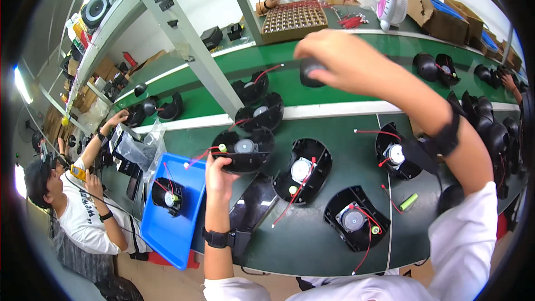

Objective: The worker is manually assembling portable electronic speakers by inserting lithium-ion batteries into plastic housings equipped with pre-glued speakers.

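My left hand [218, 177] is closed on the near edge of a black speaker housing [259, 159], tilted so its round grey speaker and red wires face up. Far out over the green conveyor belt, my right hand [334, 58] grips a rounded black shell [311, 73], its fingers partly hidden behind the hand. Beyond the left hand, another open housing [264, 112] sits against the belt's edge. Several housings with speakers lie on the bench, among them one in the middle [301, 171] and one near the front edge [355, 218].
A blue tray [189, 223] with one housing in it stands at the left. A loose green battery [408, 202] with a red wire lies at the right. A metal post [200, 44] rises beside the belt. Co-workers sit at left and across, behind a box of small parts [295, 21].
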Action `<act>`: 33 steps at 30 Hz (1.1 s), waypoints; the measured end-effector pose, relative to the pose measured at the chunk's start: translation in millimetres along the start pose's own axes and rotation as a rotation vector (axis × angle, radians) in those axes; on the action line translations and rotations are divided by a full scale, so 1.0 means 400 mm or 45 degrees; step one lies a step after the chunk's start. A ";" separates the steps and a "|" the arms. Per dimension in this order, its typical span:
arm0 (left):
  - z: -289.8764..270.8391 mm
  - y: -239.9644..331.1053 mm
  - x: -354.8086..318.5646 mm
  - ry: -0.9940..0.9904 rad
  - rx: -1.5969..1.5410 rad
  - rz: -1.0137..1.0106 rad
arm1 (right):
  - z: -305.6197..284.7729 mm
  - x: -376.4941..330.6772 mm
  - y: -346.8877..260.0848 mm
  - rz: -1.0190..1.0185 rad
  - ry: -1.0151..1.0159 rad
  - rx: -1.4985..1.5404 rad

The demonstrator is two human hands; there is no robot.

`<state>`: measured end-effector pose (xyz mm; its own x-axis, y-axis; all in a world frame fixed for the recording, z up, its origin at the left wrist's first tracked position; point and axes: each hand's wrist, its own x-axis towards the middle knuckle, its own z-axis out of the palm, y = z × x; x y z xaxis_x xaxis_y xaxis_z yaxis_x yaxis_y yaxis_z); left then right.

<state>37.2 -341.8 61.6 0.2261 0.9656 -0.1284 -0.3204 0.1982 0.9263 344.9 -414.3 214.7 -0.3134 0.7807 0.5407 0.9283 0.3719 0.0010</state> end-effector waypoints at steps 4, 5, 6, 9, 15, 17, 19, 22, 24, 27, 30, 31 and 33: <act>-0.017 -0.048 0.016 0.011 0.037 0.061 | 0.188 0.162 0.043 0.050 -0.225 0.167; -0.027 -0.065 0.013 0.032 0.006 0.117 | 0.236 0.197 0.040 0.034 -0.242 0.133; -0.029 -0.081 0.014 0.054 -0.028 0.179 | 0.293 0.228 0.041 0.015 -0.243 0.121; -0.003 -0.091 0.016 0.051 0.024 0.080 | 0.431 0.277 0.057 -0.016 -0.277 0.011; -0.010 -0.097 0.014 0.013 0.282 0.427 | 0.590 0.314 0.057 -0.002 -0.527 -0.354; -0.029 -0.104 0.016 0.061 0.388 0.449 | 0.568 0.322 0.037 0.145 -0.663 -0.318; -0.021 -0.097 0.009 0.093 0.464 0.470 | 0.546 0.313 0.048 0.294 -0.590 -0.139; -0.041 -0.095 0.004 0.214 0.754 0.458 | 0.513 0.291 0.077 0.422 -0.570 0.060; -0.036 -0.060 -0.008 0.233 1.030 0.520 | 0.482 0.267 0.142 0.534 -0.528 0.297; -0.045 0.001 -0.019 0.294 1.374 0.431 | 0.403 0.217 0.214 0.737 -0.392 1.001; -0.039 0.060 -0.051 0.467 1.697 0.316 | 0.264 0.173 0.215 0.891 -0.287 1.369; -0.063 0.059 -0.059 0.518 1.803 0.339 | 0.207 0.163 0.181 0.950 -0.270 1.364; -0.055 0.068 -0.085 0.546 1.846 0.355 | 0.098 0.120 0.135 0.771 -0.119 1.454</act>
<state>0.7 -365.5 83.5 -0.0423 0.9677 0.2487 0.8938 -0.0746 0.4422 372.1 -337.0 207.8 0.0383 0.9891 0.1424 0.2458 0.1288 -0.9607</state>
